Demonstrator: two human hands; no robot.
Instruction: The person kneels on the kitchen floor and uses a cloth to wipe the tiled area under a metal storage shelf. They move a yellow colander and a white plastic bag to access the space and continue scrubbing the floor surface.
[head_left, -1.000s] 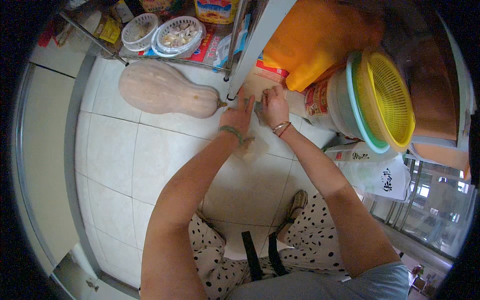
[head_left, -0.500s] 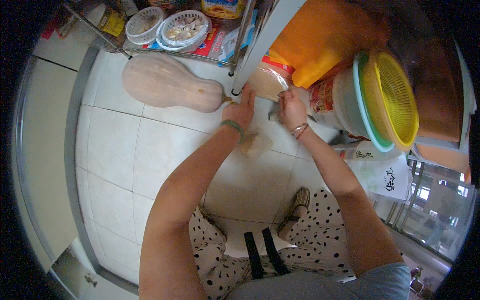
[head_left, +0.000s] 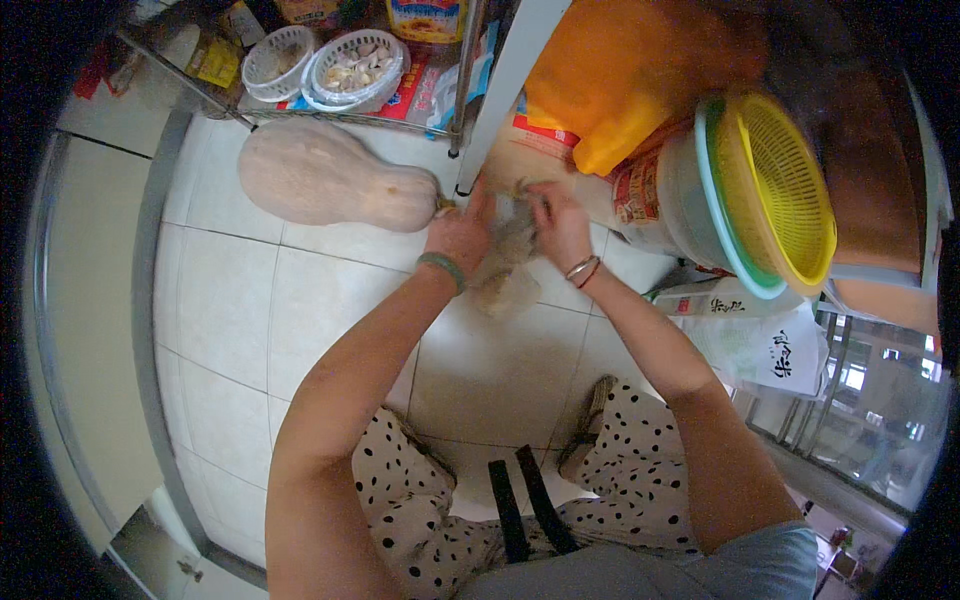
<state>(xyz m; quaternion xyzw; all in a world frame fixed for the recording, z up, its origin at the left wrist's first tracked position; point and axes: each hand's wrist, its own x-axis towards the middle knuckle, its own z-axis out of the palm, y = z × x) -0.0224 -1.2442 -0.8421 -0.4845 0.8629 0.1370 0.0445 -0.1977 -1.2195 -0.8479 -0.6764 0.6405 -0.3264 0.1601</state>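
Observation:
Low over the floor hangs a thin see-through plastic bag (head_left: pixel 508 288), smeared by motion, with something tan in its lower part that I cannot make out. My right hand (head_left: pixel 560 228), wearing bracelets, pinches the upper right of the bag between thumb and fingers. At the bag's left side, my left hand (head_left: pixel 462 238), with a green bangle at the wrist, is closed on its edge; the fingertips are blurred. Just left of that hand a large pale butternut squash (head_left: pixel 330 178) lies on its side on the tiles, its stem end close to my knuckles.
A wire rack at the back holds white baskets, one with garlic (head_left: pixel 358 68). Its neighbour is a grey upright post (head_left: pixel 505 90). To the right are an orange cloth (head_left: pixel 620 75), a stack of basins with a yellow colander (head_left: pixel 785 190), and a white printed bag (head_left: pixel 760 345).
Both hands have drawn back slightly toward me and to the left. The plastic bag now stretches up between them, where earlier it lay lower and the right hand was farther forward.

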